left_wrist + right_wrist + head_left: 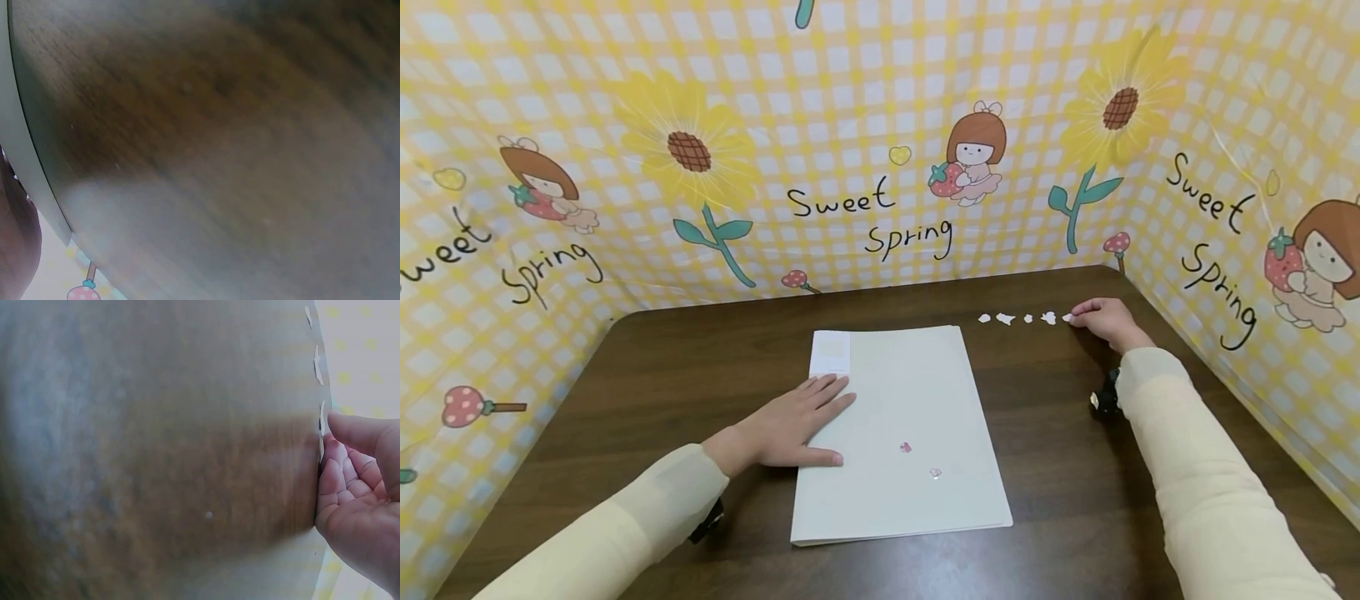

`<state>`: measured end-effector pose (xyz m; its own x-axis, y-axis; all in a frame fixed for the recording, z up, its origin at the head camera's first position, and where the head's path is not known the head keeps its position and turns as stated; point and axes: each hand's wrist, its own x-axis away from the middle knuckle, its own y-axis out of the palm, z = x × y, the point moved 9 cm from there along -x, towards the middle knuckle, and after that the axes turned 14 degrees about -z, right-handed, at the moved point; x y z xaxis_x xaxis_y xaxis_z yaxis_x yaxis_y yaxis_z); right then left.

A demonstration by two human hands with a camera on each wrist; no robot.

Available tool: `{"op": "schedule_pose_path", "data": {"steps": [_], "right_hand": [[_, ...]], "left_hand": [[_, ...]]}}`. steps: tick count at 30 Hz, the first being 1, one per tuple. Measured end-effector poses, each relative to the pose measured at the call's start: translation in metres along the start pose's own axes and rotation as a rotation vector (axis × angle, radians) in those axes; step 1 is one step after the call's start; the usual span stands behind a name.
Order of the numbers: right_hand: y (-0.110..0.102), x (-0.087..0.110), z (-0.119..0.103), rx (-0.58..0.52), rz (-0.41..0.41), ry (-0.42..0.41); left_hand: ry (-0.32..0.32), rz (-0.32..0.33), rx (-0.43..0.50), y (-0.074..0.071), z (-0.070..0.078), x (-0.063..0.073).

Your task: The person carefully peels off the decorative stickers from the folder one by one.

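Observation:
A large white folder or booklet (910, 400) lies on the table, with two small pink-and-white stickers, an upper one (906, 447) and a lower one (936, 473), on its cover. My left hand (790, 421) rests on its left edge, fingers spread and straight. Toward the back right, several small white cutouts (1006, 318) lie in a row. At the row's right end, my right hand (1105, 322) pinches the last white cutout (1067, 317) between thumb and fingers, down at the tabletop. In the right wrist view, the right hand's curled fingers (334, 475) are against the table surface.
A paler label (831, 352) is at the folder's upper left corner. The dark wooden table (700, 358) ends at a yellow checked cloth wall (850, 108) at the back and sides. Both wrists carry dark devices, such as the right one (1107, 398).

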<state>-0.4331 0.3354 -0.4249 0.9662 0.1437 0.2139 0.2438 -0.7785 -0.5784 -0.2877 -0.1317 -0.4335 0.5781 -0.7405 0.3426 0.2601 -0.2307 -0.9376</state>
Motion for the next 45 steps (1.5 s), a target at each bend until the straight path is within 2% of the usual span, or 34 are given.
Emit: {"op": "schedule_pose_path", "data": {"steps": [11,18,29,39,45], "right_hand": [[-0.003,0.003,0.005,-0.093,0.025,0.013],[0.004,0.009,-0.016,-0.055,0.017,-0.029],[0.042,0.016,-0.063,-0.119,-0.093,-0.108],[0.086,0.024,-0.100,-0.107,-0.195,-0.190],[0.116,0.032,-0.116,-0.113,-0.283,-0.229]], "left_hand": [[0.006,0.003,0.006,0.005,0.002,-0.002],[-0.002,-0.008,-0.001,0.005,0.003,-0.002],[0.004,-0.007,0.005,0.001,0.003,0.000],[0.004,0.001,0.008,0.000,0.002,0.002],[0.010,0.013,0.000,-0.001,0.002,0.003]]}}
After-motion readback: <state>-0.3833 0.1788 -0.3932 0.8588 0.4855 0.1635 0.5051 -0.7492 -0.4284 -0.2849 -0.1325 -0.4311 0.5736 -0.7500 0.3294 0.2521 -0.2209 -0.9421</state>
